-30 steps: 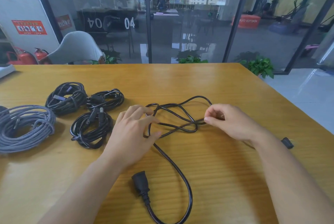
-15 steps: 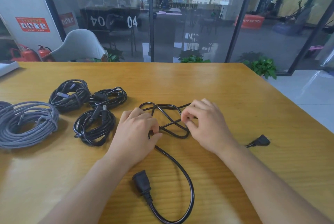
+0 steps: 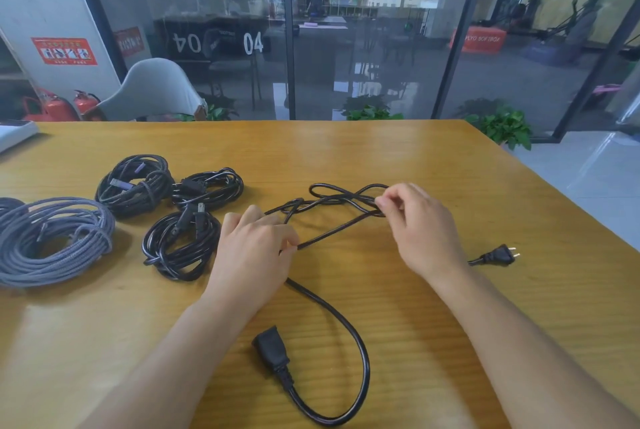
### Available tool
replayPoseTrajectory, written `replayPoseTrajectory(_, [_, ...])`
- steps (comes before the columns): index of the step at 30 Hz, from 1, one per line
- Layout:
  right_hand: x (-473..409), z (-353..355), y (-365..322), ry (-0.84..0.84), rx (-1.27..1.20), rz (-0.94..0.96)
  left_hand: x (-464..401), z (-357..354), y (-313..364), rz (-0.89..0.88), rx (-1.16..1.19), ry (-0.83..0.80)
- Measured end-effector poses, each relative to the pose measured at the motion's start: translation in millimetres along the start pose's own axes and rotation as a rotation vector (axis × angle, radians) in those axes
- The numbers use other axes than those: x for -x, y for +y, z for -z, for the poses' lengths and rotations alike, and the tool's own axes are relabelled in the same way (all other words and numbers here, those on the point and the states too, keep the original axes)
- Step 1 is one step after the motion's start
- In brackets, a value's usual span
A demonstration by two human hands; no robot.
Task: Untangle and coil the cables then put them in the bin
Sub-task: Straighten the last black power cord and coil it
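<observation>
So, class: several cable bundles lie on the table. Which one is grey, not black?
The big grey coil at the table's left edge; the three smaller coils beside it are black.

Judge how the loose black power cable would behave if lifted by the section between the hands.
The black power cable is probably floppy: it lies in loose crossing loops. Its socket end and plug would likely dangle and drag. The knot near the right hand may tighten if pulled against the left hand.

Four coiled cables (image 3: 180, 248) lie left on the table (image 3: 450, 158), the loose cable (image 3: 360, 356) at centre.
</observation>
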State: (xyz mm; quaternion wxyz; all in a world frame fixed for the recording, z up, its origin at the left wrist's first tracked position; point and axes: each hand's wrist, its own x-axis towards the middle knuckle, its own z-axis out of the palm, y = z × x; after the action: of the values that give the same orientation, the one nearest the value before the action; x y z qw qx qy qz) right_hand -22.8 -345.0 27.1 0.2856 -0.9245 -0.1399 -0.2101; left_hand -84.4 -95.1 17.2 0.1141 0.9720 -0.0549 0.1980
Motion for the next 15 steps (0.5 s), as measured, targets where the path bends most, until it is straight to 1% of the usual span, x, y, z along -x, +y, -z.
replayPoseTrajectory(5, [-9,14,26,0.064,0.133,-0.149,-3,-2,-5,0.024,-0.059,0.024])
replayPoseTrajectory(7, [-11,18,33,0.055,0.163,-0.207,-3,-2,-10,0.039,-0.046,0.041])
replayPoseTrajectory(9, [-11,17,35,0.001,0.11,-0.229,-2,-3,-13,0.01,-0.006,0.075])
replayPoseTrajectory(11, [-9,15,27,-0.031,-0.007,-0.229,0,-3,-10,-0.046,0.047,0.147])
replayPoseTrajectory(13, [-5,12,13,-0.037,-0.069,-0.173,0,-2,-2,-0.114,0.096,0.214])
replayPoseTrajectory(15, [1,7,-5,-0.042,-0.124,-0.104,0,-2,8,-0.182,0.142,0.243])
